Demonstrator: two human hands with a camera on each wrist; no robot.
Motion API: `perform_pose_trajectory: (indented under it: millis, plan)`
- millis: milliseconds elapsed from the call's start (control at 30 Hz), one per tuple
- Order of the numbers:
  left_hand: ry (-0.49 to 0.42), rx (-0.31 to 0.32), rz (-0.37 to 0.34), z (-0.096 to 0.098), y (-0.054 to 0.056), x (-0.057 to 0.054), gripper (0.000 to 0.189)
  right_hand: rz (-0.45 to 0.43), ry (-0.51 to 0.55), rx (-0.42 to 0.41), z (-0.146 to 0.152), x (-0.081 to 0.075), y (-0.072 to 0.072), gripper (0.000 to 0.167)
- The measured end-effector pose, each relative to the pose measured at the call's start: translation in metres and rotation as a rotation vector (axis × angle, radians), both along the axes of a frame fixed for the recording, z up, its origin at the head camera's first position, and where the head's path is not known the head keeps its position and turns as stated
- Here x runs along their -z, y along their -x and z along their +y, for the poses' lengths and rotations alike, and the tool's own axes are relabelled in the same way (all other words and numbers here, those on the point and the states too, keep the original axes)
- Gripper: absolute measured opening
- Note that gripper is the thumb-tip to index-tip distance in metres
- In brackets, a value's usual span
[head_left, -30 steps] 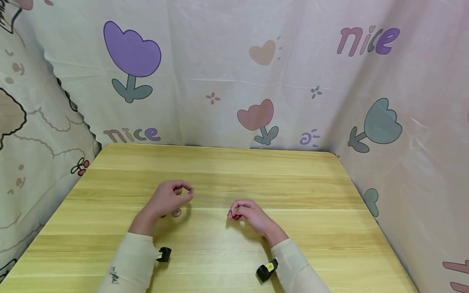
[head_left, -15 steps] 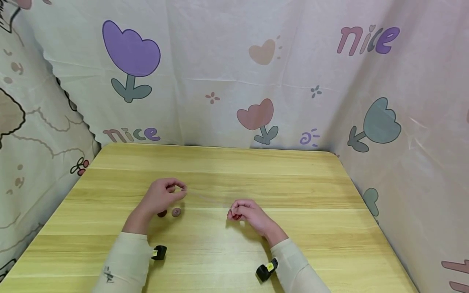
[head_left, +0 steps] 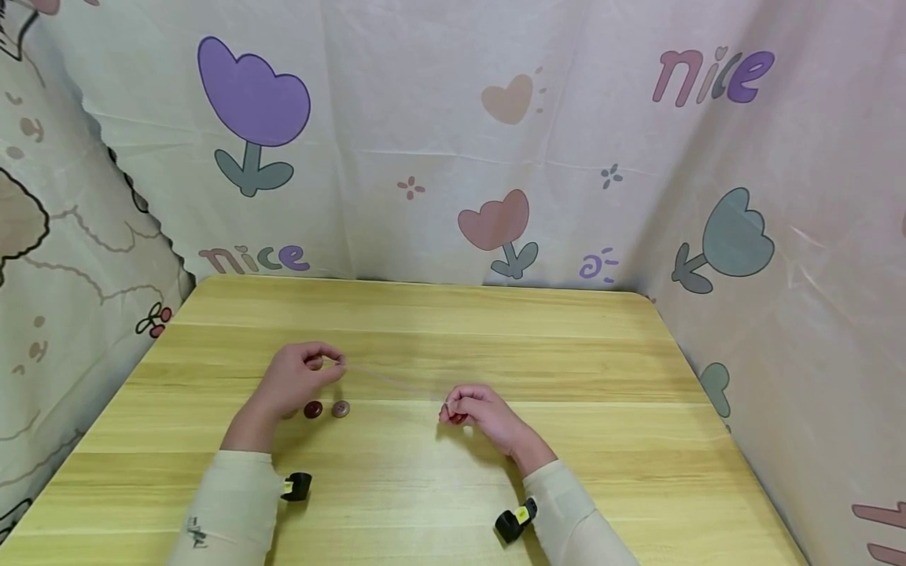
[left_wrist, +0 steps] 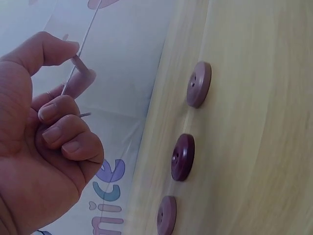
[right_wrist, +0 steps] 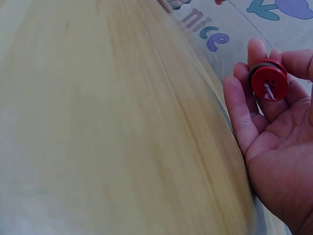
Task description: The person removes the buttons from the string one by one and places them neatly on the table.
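Note:
My left hand [head_left: 293, 381] pinches a thin mauve button [left_wrist: 84, 68], seen nearly edge-on, between thumb and index finger. A white string [left_wrist: 89, 29] runs past that button, and the other fingers curl in, with a short grey end poking out beside them. The string stretches faintly across to my right hand [head_left: 484, 413], which pinches a small stack of red buttons [right_wrist: 270, 83]. A dark layer shows within the stack, and white string is knotted at its front holes. Below the left hand lie a mauve button [head_left: 340, 409], a dark red button [head_left: 313, 409] and another mauve button [left_wrist: 167, 215].
The wooden table [head_left: 566, 354] spans the area under both hands. A printed curtain [head_left: 396, 102] rises behind it and along both sides. Black cameras are strapped at the left wrist [head_left: 297, 486] and right wrist [head_left: 511, 525].
My left hand has moved leftward, lengthening the stretch of string between the hands. The dark red button on the table is now uncovered. My right hand has stayed in place.

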State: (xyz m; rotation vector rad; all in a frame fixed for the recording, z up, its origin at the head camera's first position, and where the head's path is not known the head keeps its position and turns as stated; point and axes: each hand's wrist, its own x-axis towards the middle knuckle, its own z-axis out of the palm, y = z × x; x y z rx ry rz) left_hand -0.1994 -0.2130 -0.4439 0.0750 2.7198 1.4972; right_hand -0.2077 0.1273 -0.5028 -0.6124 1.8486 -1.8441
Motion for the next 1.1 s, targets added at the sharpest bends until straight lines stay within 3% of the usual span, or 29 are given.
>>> perform_pose_trajectory:
  millis: [133,400,533,800,1100]
  plan:
    - [0.024,-0.02,-0.01,-0.004,0.0,0.0,0.021,0.001,0.003,0.002,0.0,0.0,0.0,0.022]
    - [-0.025,-0.072,-0.102,-0.012,-0.003,-0.003,0.033,0.008,0.009,-0.002,0.0,0.0,-0.001,0.022]
    - [-0.008,-0.094,-0.078,-0.016,-0.004,-0.005,0.031,0.007,0.012,0.002,0.0,-0.001,-0.001,0.024]
    - [0.133,-0.126,0.025,-0.025,-0.004,-0.007,0.031,0.004,0.01,0.005,0.001,-0.002,0.0,0.023]
    - [0.131,-0.142,0.035,-0.031,-0.007,-0.007,0.032,-0.001,0.016,0.006,0.0,0.0,0.001,0.023]
